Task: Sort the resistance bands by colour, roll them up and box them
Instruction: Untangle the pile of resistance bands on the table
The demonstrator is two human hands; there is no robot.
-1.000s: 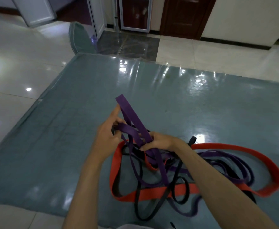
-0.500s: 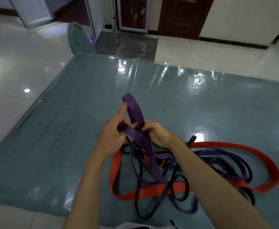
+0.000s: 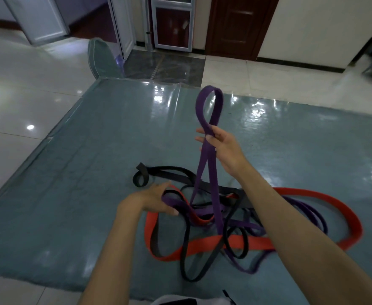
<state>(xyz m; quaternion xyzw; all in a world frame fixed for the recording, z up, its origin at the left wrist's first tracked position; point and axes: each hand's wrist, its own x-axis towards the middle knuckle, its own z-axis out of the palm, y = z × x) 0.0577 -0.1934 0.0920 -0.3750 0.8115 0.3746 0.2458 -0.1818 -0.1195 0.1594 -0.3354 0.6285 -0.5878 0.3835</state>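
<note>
The right hand pinches a purple band and holds its loop above the tangled pile on the teal mat; the left hand, fingers relaxed, rests on the pile's left edge.

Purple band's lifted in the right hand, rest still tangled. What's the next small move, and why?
Probably keep lifting with the right hand while the left hand pins the pile: the flat purple rubber band still threads down among the red band and black band.
</note>
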